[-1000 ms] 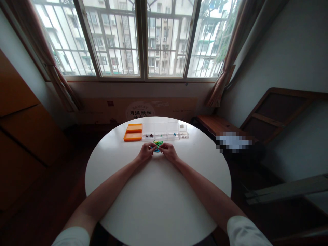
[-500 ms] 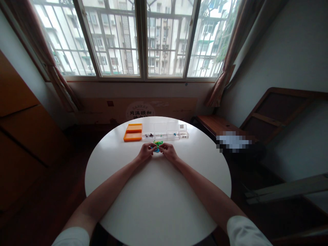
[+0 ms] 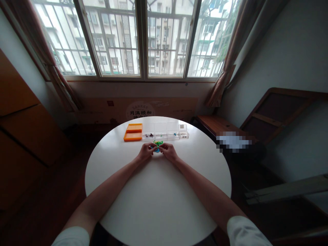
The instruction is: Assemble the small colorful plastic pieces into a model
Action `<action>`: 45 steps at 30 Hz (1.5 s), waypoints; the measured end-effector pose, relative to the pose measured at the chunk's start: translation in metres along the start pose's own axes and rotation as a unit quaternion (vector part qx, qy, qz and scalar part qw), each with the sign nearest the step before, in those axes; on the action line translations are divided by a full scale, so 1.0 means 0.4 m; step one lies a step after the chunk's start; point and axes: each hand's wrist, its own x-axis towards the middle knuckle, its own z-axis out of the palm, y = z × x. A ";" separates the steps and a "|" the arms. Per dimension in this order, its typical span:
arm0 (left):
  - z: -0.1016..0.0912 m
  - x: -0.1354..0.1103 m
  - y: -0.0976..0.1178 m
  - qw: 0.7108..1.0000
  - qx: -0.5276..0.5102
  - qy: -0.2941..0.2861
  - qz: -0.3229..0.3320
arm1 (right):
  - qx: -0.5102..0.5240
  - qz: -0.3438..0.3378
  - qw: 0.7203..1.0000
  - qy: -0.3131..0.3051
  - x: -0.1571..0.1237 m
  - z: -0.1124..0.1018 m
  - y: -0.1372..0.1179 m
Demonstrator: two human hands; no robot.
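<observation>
My left hand (image 3: 148, 150) and my right hand (image 3: 168, 150) meet near the far side of a round white table. Both have their fingertips pinched together, almost touching each other. Small green, yellow and blue plastic pieces (image 3: 158, 142) lie in a cluster between and just behind the fingers. Whatever sits in the pinch is too small to make out, and the fingers partly cover the cluster. Just beyond stands an open clear plastic case (image 3: 161, 136) with compartments holding a few dark, green and blue bits.
An open orange box (image 3: 132, 136) sits left of the clear case. The white table (image 3: 156, 201) reaches back to a printed cardboard panel (image 3: 174, 106) below the barred window. To the right stand a wooden bench (image 3: 214, 123) and a leaning wooden frame (image 3: 271, 119).
</observation>
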 end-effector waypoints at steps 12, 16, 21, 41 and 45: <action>0.000 -0.001 -0.004 1.000 0.011 -0.006 0.005 | -0.006 -0.007 1.000 -0.002 -0.001 -0.002 -0.002; 0.002 -0.005 0.005 1.000 0.004 -0.008 0.005 | -0.002 0.004 1.000 -0.001 0.000 -0.001 -0.005; 0.002 -0.004 0.009 1.000 -0.006 -0.016 0.012 | 0.008 0.018 1.000 0.002 0.001 0.001 -0.008; 0.000 0.001 -0.004 1.000 0.001 -0.009 0.019 | 0.013 0.008 1.000 -0.011 0.002 0.000 -0.003; 0.001 0.002 -0.014 1.000 0.006 -0.004 0.027 | 0.016 0.003 1.000 -0.015 0.002 0.000 -0.001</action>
